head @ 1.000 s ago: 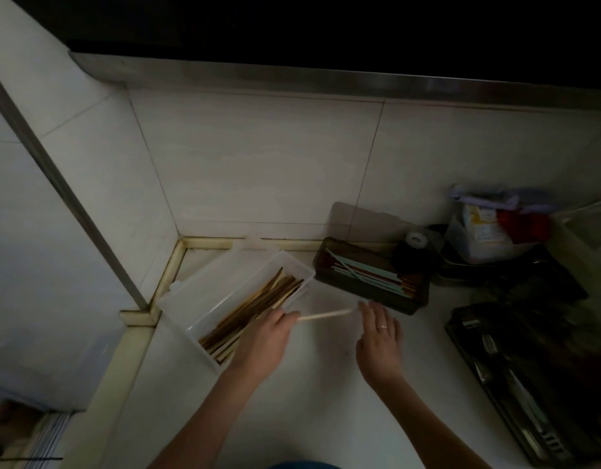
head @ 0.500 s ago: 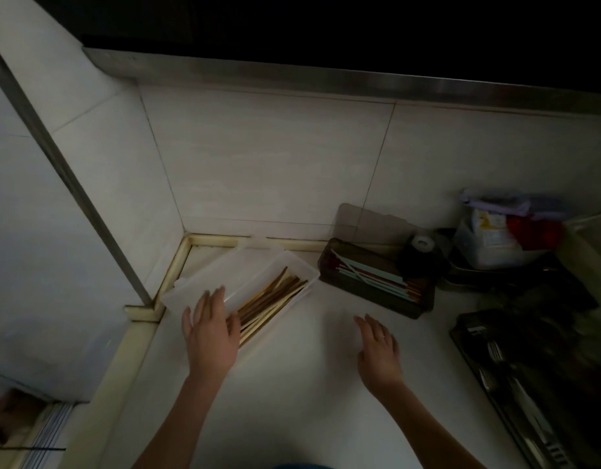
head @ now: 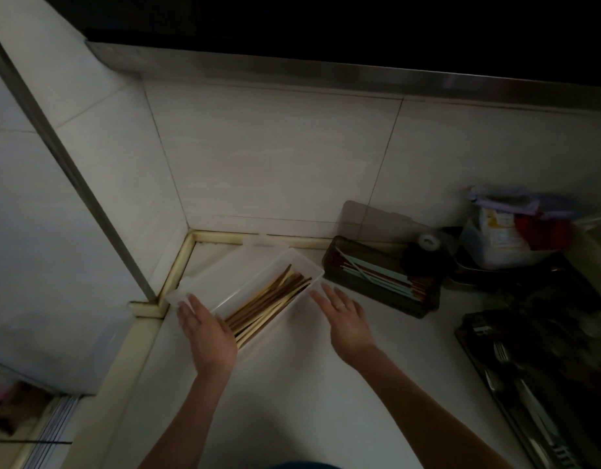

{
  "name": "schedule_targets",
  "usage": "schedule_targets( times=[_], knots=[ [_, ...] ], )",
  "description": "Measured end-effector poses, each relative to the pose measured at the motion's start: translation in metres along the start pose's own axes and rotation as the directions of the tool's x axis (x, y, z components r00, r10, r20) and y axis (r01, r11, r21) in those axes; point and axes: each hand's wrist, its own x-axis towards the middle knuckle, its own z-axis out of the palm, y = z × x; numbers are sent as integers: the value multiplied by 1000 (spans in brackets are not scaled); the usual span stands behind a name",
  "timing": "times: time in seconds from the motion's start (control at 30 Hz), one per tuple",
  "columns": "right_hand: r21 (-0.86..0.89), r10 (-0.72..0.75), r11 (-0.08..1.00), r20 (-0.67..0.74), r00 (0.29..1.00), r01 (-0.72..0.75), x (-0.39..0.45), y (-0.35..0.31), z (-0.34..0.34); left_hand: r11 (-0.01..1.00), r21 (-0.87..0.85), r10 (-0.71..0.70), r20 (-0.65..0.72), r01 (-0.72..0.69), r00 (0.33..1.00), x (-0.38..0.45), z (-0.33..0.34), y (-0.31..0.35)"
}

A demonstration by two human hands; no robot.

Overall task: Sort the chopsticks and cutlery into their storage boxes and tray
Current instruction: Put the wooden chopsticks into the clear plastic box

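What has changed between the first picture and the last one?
The left hand let go of the pale chopstick, which now lies among the chopsticks in the clear box, and moved to the box's near left end. The right hand moved up to the box's right side. The dark box stayed put.

A pale tiled wall is seen behind a white countertop, capped by a metal strip. At the right, a roll of tape and a clear container with red contents are set near the wall.
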Motion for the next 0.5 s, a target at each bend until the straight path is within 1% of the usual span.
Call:
schedule_targets(
  times=[0.23, 0.33, 0.43, 0.5],
  knots=[
    [-159, -71, 984, 97, 993, 86, 26, -12, -5, 999, 25, 40, 6, -40, 999, 0, -4, 1],
    [-164, -83, 982, 75, 994, 94, 36, -18, -8, 999, 16, 44, 11, -45, 999, -1, -5, 1],
    [-130, -79, 988, 63, 995, 87, 35, -22, -9, 998, -41, 55, 11, -54, 998, -4, -11, 3],
    [-139, -92, 985, 57, 994, 99, 28, -19, -8, 996, -79, 44, 14, -43, 999, -5, -15, 6]
  ],
)
